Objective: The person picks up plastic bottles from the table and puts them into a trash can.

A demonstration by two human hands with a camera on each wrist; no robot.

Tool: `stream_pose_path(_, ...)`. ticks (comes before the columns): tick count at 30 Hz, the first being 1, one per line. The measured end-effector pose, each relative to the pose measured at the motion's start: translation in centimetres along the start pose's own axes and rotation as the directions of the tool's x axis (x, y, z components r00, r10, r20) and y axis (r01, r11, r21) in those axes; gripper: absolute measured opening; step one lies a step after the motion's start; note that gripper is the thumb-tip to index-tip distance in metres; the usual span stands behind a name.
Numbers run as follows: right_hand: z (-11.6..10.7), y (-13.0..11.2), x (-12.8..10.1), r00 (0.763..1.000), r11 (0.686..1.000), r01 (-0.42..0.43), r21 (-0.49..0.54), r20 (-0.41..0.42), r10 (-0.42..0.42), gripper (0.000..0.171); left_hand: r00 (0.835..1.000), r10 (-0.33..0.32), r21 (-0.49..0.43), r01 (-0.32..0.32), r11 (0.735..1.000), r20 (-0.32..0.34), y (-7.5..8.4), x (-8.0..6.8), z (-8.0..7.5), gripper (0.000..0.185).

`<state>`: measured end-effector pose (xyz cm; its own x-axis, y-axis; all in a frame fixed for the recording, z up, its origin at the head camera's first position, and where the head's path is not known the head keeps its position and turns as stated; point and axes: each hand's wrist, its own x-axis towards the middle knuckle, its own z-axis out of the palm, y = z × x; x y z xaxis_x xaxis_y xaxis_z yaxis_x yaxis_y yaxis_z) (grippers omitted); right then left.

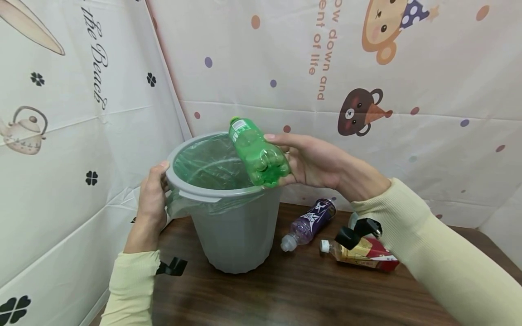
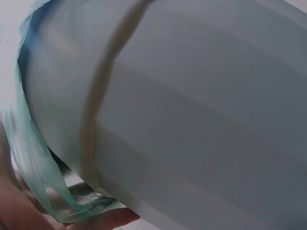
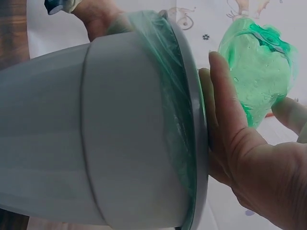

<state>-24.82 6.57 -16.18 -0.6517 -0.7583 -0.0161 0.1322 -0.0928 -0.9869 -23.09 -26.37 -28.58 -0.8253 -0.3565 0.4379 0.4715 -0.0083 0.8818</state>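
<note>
I'm pinching the green bottle [image 1: 258, 153] in my right grip [image 1: 314, 163] over the bin [image 1: 228, 217] — left grip [image 1: 152, 199] clasping the bin's rim, steadying it.

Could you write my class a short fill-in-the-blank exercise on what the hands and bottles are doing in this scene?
1. The right hand holds a ____ bottle over the bin.
2. The left hand grips the bin's ____.
3. The purple bottle lies on the ____.
4. The bin is lined with a green plastic ____.

Missing words: green; rim; table; bag
</note>
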Motion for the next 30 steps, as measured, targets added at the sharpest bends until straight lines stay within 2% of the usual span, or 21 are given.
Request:
stream_pose_path(8, -0.6, 0.1, 1.0, 1.0, 1.0, -0.009, 0.025, -0.025, 0.01, 0.045, 1.0, -0.016, -0.007, 0.016, 1.0, 0.004, 0.0, 0.0, 0.2, 0.036)
stream_pose_path(17, -0.7, 0.0, 1.7, 0.999, 1.0, -0.02, 0.001, -0.025, 0.02, 0.045, 1.0, -0.012, -0.004, 0.012, 1.0, 0.001, 0.1, 0.0, 0.1, 0.036)
stream_pose_path(25, -0.6, -0.3, 1.5, 0.997, 0.997, -0.07, -0.033, -0.022, 0.07, 0.065, 1.0, -0.012, -0.003, 0.012, 1.0, 0.0, 0.1, 0.1, 0.0, 0.035)
stream_pose_path(30, -0.8, -0.2, 1.5, 0.997, 0.996, -0.072, -0.059, -0.015, 0.071, 0.066, 1.0, -0.014, 0.001, 0.014, 1.0, 0.002, 0.1, 0.1, 0.0, 0.035)
